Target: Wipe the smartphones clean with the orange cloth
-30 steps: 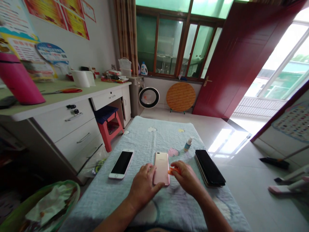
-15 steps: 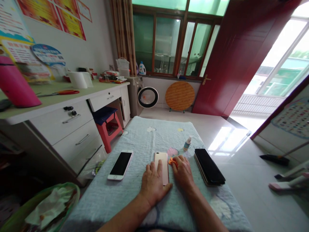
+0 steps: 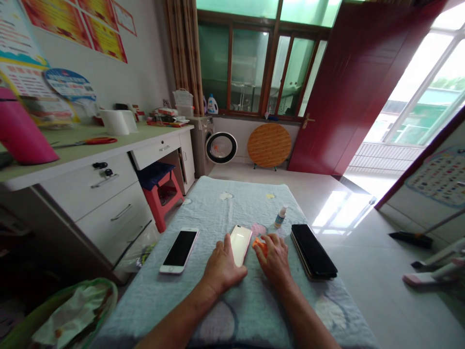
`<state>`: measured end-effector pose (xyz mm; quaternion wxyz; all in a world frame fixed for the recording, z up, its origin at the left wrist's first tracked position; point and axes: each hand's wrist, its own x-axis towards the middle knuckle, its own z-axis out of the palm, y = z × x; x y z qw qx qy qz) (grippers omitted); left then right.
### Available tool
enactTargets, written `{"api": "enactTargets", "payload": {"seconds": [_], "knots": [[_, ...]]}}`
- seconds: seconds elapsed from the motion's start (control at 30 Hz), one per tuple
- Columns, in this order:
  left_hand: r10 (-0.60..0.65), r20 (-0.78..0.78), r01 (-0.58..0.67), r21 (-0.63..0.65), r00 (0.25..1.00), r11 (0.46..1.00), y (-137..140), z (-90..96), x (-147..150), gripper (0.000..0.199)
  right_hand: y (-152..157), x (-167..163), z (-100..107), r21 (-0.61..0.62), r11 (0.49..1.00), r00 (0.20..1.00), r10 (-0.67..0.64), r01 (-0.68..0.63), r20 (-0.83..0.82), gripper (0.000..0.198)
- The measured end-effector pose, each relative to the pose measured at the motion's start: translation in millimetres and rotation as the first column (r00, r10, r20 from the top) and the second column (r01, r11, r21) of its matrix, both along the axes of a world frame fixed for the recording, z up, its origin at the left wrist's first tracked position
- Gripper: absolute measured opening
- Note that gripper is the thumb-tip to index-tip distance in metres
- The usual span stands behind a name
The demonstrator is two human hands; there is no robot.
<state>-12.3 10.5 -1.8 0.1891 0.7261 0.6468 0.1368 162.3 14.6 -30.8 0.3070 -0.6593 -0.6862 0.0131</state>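
My left hand (image 3: 223,266) grips a gold smartphone (image 3: 240,243) by its left side and lower end; its back faces up and it tilts, catching the light. Just to the right, my right hand (image 3: 275,257) is closed on an orange cloth (image 3: 260,246), beside the phone and apart from it. A white smartphone (image 3: 180,250) with a dark screen lies to the left. On the right, a black smartphone (image 3: 314,251) rests on top of another flat device. Beyond my right hand stands a small spray bottle (image 3: 280,216) with a white cap.
A pale blue cloth with printed patterns covers the table (image 3: 203,208). To the left are a white desk (image 3: 109,167), a red stool (image 3: 165,194) and a green bin (image 3: 114,295). At the back, a washing machine (image 3: 203,145) has its door open beside a round wooden tabletop (image 3: 269,145).
The gold phone has turned from lying flat under my left hand to tilted in its grip, shifting slightly left. My right hand stays close by with the orange cloth.
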Motion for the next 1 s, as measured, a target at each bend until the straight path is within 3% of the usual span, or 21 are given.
{"api": "enactTargets", "payload": {"seconds": [0.17, 0.3, 0.4, 0.5, 0.57, 0.63, 0.7, 0.83, 1.0], "knots": [[0.020, 0.136, -0.017, -0.022, 0.991, 1.000, 10.9, -3.5, -8.1, 0.098, -1.0, 1.1, -0.4, 0.040, 0.999, 0.999, -0.006, 0.008, -0.043, 0.028], [0.074, 0.359, -0.063, -0.042, 0.930, 0.997, 11.4, -2.6, -16.4, 0.102, -3.9, 2.3, 6.3, 0.167, 0.986, 0.994, 0.005, 0.014, -0.113, 0.026], [0.044, 0.636, 0.006, -0.077, 0.770, 0.997, 4.8, -2.1, -20.3, 0.104, -10.1, -2.8, 18.4, 0.296, 0.955, 0.978, 0.070, -0.010, -0.195, 0.023], [0.022, 0.877, 0.164, -0.114, 0.480, 0.980, -4.8, -4.6, -17.7, 0.098, -19.8, -16.0, 30.3, 0.276, 0.958, 0.930, 0.165, -0.073, -0.329, 0.021], [0.047, 0.944, 0.213, -0.122, 0.327, 0.969, -10.9, -7.4, -12.4, 0.084, -26.0, -27.0, 34.4, 0.175, 0.980, 0.876, 0.163, -0.092, -0.454, 0.024], [0.068, 0.978, 0.218, -0.111, 0.196, 0.970, -15.5, -11.2, -5.7, 0.072, -30.3, -37.0, 35.2, 0.055, 0.992, 0.797, 0.123, -0.113, -0.591, 0.039], [0.082, 0.989, 0.222, -0.109, 0.125, 0.969, -18.2, -16.9, 0.4, 0.067, -32.4, -44.4, 34.5, -0.040, 0.984, 0.674, 0.090, -0.174, -0.733, 0.052], [0.078, 0.990, 0.278, -0.110, 0.121, 0.954, -18.3, -32.4, 6.8, 0.083, -33.6, -52.0, 35.2, -0.109, 0.952, 0.421, 0.024, -0.288, -0.907, 0.064], [-0.016, 0.993, 0.390, -0.030, 0.113, 0.920, -19.6, -29.8, 6.6, 0.097, -36.9, -54.3, 37.5, -0.119, 0.946, 0.276, -0.032, -0.302, -0.960, 0.065]]}}
